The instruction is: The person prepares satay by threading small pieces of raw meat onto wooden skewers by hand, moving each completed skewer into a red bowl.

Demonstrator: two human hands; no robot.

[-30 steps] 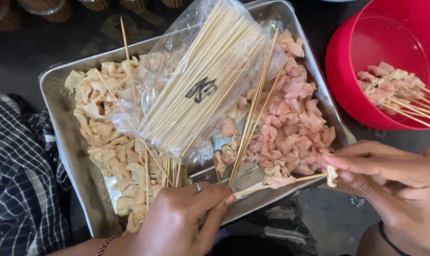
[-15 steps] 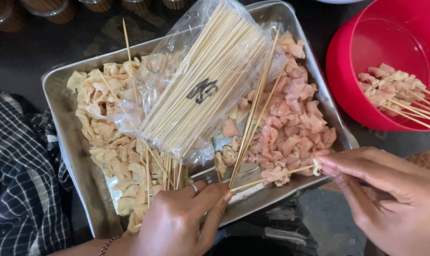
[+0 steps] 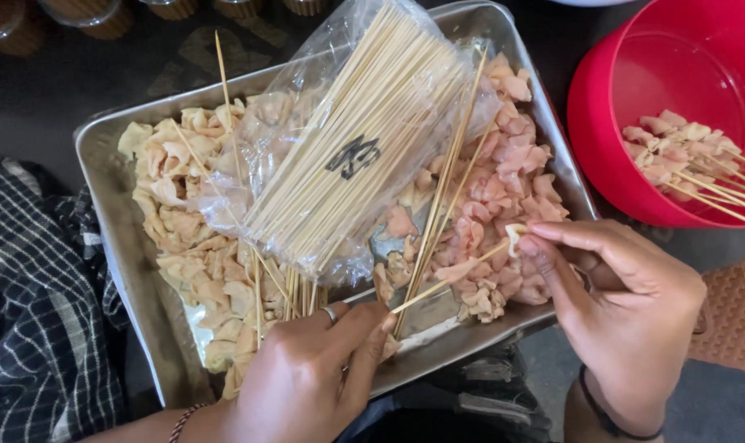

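Skewer (image 3: 450, 283) in hand, we work over the tray (image 3: 102, 213). From the head view, our left hand (image 3: 311, 381) pinches its near end between thumb and fingers, closed tight on the stick. Our right hand (image 3: 627, 316) has its fingertips (image 3: 530, 244) together on a pale meat piece (image 3: 514, 235) at the far tip, just past a pinker piece (image 3: 459, 269) already threaded between the two hands.

Beyond our left fingers lies the bag (image 3: 356, 148) of bare sticks, resting on the raw meat (image 3: 504, 189) that fills the tray. Beyond our right fingers sits a red tub (image 3: 619, 107) holding a few finished skewers (image 3: 692, 156).

We judge the job far from done: the tub holds only a handful, while the tray is heaped and the bag nearly full. This stick carries only two pieces so far.

Against the earlier frames, our right hand has shifted up and in toward the tray, and the piece that sat pinched off the tip now meets it. Our left grip hasn't moved.
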